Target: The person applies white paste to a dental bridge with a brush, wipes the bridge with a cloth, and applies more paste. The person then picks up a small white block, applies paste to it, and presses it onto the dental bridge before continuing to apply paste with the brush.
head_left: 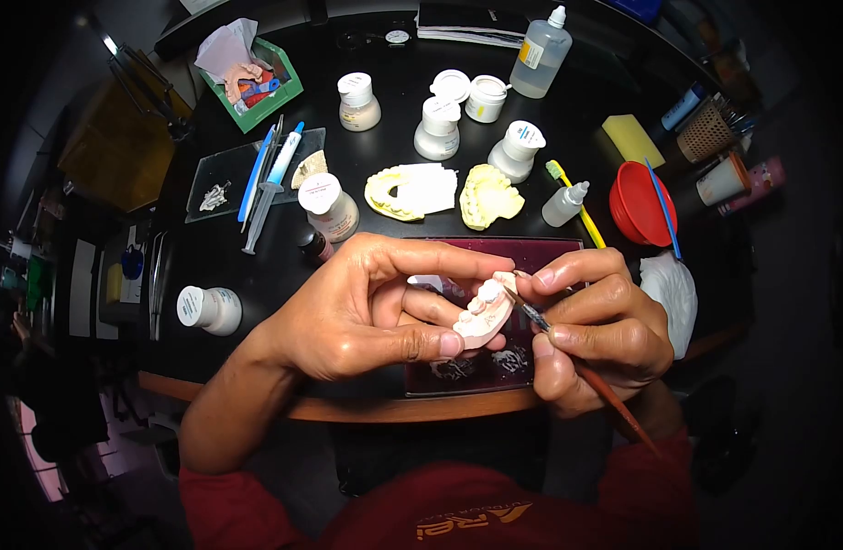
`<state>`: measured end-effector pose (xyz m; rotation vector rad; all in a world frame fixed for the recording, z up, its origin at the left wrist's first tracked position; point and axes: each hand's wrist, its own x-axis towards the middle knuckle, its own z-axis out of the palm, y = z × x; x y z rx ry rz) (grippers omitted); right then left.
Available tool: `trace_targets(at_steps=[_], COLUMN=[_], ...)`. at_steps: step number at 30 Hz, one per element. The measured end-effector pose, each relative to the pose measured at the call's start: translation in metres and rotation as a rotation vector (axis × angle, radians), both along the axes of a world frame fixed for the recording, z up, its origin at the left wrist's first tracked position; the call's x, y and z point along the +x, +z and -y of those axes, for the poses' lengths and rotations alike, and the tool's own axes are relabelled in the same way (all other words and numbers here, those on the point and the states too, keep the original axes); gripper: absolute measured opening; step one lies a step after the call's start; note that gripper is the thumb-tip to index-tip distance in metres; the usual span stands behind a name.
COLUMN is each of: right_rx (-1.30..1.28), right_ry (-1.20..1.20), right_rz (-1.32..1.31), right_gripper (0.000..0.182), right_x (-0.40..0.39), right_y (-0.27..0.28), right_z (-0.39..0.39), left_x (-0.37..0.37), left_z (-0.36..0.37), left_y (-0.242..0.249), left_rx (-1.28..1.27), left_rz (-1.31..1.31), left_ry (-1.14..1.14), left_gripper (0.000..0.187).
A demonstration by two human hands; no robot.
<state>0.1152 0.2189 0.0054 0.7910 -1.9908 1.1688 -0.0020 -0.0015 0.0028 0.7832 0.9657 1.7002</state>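
My left hand (348,312) grips a small pinkish dental cast (481,323) between thumb and fingers, above the front of the table. One tooth on the cast is whiter than the others. In my right hand (614,330) is a fine brush with a reddish-brown handle (614,403) and a metal ferrule. The brush tip meets or nearly meets the cast's upper right end; actual contact is hard to make out. Below both hands lies a dark red mixing slab (467,380) with smears of whitish paste, partly hidden by the hands.
Several white-lidded jars, one of them (330,206) near my left hand, stand around the black table. Yellowish dental casts (490,197) lie behind the slab. A red bowl (628,206), a yellow toothbrush (577,202) and a folded white tissue (671,298) are on the right.
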Motion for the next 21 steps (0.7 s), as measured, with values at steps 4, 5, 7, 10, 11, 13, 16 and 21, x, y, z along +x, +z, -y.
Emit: trace_targets(at_steps=[4,5,7,10,11,13,16,21], right_rx=[-0.006,-0.005,-0.003,0.022,0.006,-0.024,-0.049,-0.03], right_ry=[0.005,0.007,0.012,0.013,0.012,0.012,0.044,0.052], right_rz=[0.015,0.015,0.015,0.02,0.022,0.027,0.031,0.014], right_gripper=[0.022,0.022,0.022,0.021,0.021,0.021,0.021,0.021], right_x=[0.0007,0.0005,-0.0003,-0.0002,-0.0003,-0.0008,-0.0023,-0.0036], right_y=[0.0006,0.0005,0.0,0.0026,0.002,0.0,-0.0017,0.0], right_z=[-0.001,-0.0009,-0.0007,-0.0012,-0.0006,0.0009,-0.0014,-0.0013], left_x=[-0.0001,-0.0001,0.0002,0.0008,0.0007,0.0005,0.0,0.0005], left_z=[-0.0006,-0.0007,-0.0011,-0.0008,-0.0011,-0.002,-0.0012,-0.0011], left_y=[0.0003,0.0005,0.0006,0.0036,0.0025,-0.0009,0.0019,0.0047], left_rx=[0.003,0.004,0.007,-0.004,0.002,0.015,-0.017,-0.039], left_rz=[0.049,0.052,0.059,0.054,0.032,-0.011,-0.062,-0.067], left_ry=[-0.009,-0.011,-0.015,-0.007,-0.004,0.003,0.03,0.031], left_gripper=[0.065,0.065,0.065,0.064,0.064,0.064,0.064,0.063])
